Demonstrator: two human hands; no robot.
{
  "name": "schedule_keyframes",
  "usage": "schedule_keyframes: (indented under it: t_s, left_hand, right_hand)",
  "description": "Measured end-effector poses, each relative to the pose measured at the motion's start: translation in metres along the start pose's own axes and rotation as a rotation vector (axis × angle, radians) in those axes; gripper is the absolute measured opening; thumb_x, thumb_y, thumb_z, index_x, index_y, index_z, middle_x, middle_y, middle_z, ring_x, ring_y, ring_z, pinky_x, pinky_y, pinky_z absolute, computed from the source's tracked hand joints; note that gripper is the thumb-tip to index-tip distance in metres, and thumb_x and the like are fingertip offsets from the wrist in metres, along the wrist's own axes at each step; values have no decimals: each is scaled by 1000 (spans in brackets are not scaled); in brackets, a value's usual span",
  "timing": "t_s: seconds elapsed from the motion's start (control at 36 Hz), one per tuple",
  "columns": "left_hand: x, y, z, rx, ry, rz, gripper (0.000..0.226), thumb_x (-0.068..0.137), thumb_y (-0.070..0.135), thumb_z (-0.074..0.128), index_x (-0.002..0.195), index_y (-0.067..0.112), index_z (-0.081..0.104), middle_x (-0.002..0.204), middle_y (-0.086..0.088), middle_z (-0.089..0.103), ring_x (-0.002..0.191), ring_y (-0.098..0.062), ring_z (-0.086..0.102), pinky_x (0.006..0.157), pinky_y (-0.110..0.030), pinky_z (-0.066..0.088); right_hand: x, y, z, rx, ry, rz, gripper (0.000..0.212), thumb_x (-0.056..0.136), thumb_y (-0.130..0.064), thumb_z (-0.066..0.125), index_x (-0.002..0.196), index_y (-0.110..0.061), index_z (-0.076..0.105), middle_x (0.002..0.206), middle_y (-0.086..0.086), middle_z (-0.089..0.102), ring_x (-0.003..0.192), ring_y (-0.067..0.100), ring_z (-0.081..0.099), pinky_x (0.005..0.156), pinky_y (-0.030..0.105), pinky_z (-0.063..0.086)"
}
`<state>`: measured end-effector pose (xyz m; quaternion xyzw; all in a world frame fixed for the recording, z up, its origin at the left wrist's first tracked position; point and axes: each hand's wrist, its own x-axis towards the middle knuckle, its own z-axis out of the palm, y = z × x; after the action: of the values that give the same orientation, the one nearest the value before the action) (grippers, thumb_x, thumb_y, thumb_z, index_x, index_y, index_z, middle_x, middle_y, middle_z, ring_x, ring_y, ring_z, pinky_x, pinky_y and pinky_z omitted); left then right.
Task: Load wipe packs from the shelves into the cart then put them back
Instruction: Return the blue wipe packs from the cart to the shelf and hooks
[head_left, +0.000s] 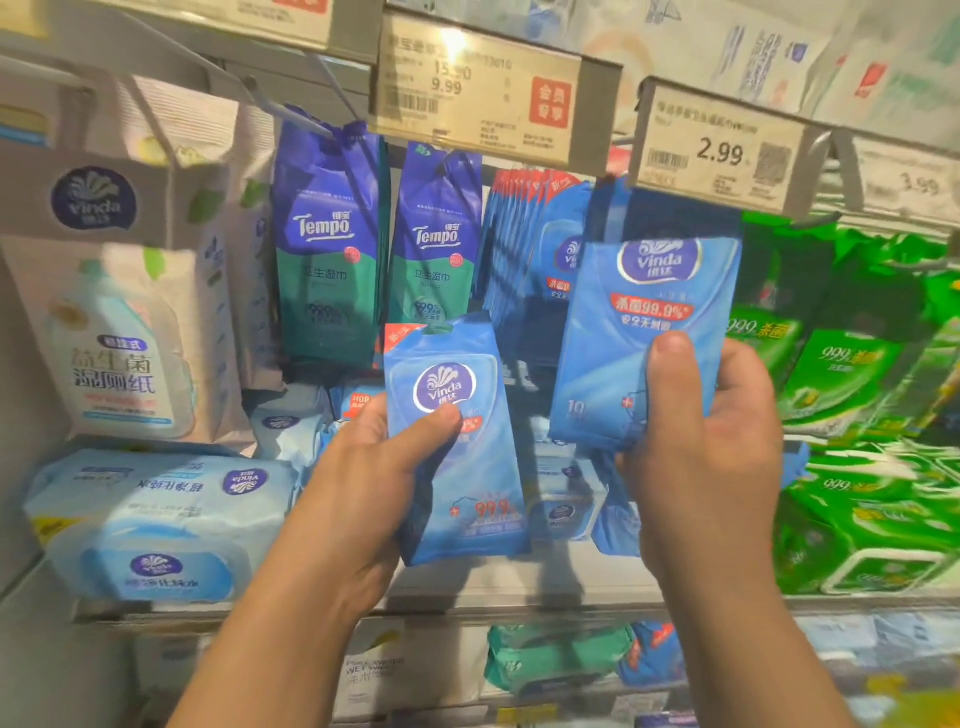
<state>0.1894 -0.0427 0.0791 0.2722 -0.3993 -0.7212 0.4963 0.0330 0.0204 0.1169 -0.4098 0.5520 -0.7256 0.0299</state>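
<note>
Step looked like either pulling packs off the hooks or hanging them back; the cart was not in view, so I could not tell which half of the task this was. Both hands were up at the shelf front, each with a blue Vinda pack.

The left hand (374, 467) gripped the left wipe pack (457, 441) by its lower half, thumb (431, 426) pressed across the front just under the logo, other fingers curled behind and hidden. That pack was tilted slightly, held in front of the shelf's middle, below the two hanging Tempo packs (332, 244), clear of any hook.

The right hand (711, 431) clamped the right wipe pack (649, 338) at its lower right corner, thumb (670, 374) up the front face, fingers wrapped behind. It seemed to be holding more than one pack, edges bunched under the palm; count unclear. The pack's top edge sat right under the 2.99 price tag (722, 150), just beside the hanging row of blue packs (524, 249) on their hook; whether its hole was on the hook was blurred.

Next move, judged: if returning, line the top hole up with the hook tip and slide on, needs a steady upright pack; if loading, draw both down and away toward the cart.

Green packs (857, 374) filled the shelf's right end, and a large pale pack (156, 525) lay at the left end of the shelf board (519, 592).
</note>
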Motion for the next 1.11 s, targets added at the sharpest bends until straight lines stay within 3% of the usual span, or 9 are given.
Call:
schedule_keyframes:
  t_s: [0.11, 0.22, 0.39, 0.5, 0.64, 0.75, 0.89, 0.97, 1.11]
  left_hand:
    - [0, 0, -1, 1, 14, -9, 24, 95, 5, 58, 117, 8, 67, 110, -15, 76, 96, -29, 73, 82, -50, 60]
    - [0, -1, -3, 25, 23, -1, 23, 93, 2, 58, 113, 8, 68, 107, -14, 77, 92, -25, 73, 87, -50, 57]
    - [2, -2, -6, 55, 72, 23, 22, 92, 2, 61, 113, 8, 68, 98, -8, 77, 86, -21, 69, 78, -40, 53]
    - [5, -2, -8, 70, 103, 45, 30, 91, 4, 63, 121, 2, 63, 94, -10, 75, 84, -25, 64, 72, -40, 53]
    - [4, 0, -8, 71, 116, 36, 29, 93, 6, 62, 122, 9, 65, 110, -16, 76, 94, -31, 71, 95, -68, 50]
    - [4, -1, -8, 78, 124, 37, 25, 94, 9, 63, 118, 11, 67, 108, -16, 77, 93, -32, 71, 93, -69, 51]
    - [2, 1, -6, 93, 117, 62, 21, 93, 9, 64, 113, 14, 69, 103, -13, 78, 90, -30, 74, 82, -56, 59]
    - [0, 1, -4, 110, 103, 84, 20, 93, 10, 65, 112, 14, 69, 105, -14, 77, 99, -38, 73, 86, -64, 57]
    - [-1, 1, 0, 173, 72, 154, 26, 83, 15, 75, 108, 16, 71, 108, -16, 76, 101, -39, 72, 87, -70, 54]
  right_hand:
    - [-1, 16, 2, 22, 5, 102, 33, 86, -61, 57, 91, -29, 61, 84, -5, 70, 76, 21, 64, 77, 60, 56]
    - [-6, 28, 5, 64, 6, 181, 42, 91, -58, 58, 81, -18, 51, 64, -2, 50, 51, 17, 41, 52, 39, 41]
    - [1, 40, 31, 171, -3, 303, 38, 100, -48, 55, 76, -19, 46, 51, 2, 39, 45, 21, 35, 42, 28, 33]
    - [14, 44, 50, 241, 30, 391, 41, 99, -46, 58, 74, -19, 41, 51, 4, 39, 36, 17, 38, 41, 26, 34]
    - [30, 51, 67, 256, 63, 509, 36, 99, -44, 60, 85, -16, 42, 57, 8, 36, 35, 16, 35, 40, 25, 32]
    - [33, 53, 71, 287, 59, 522, 31, 100, -40, 59, 90, -14, 45, 58, 8, 39, 35, 16, 35, 39, 25, 33]
    - [31, 51, 66, 387, 13, 623, 33, 97, -45, 63, 93, -14, 51, 62, 5, 50, 37, 14, 40, 40, 25, 36]
    - [19, 54, 57, 464, -47, 724, 36, 93, -49, 67, 94, -15, 55, 74, 5, 53, 42, 14, 46, 41, 24, 40]
    - [-17, 61, 34, 375, -265, 727, 45, 94, -58, 59, 102, -13, 56, 64, 2, 57, 48, 20, 49, 57, 35, 42]
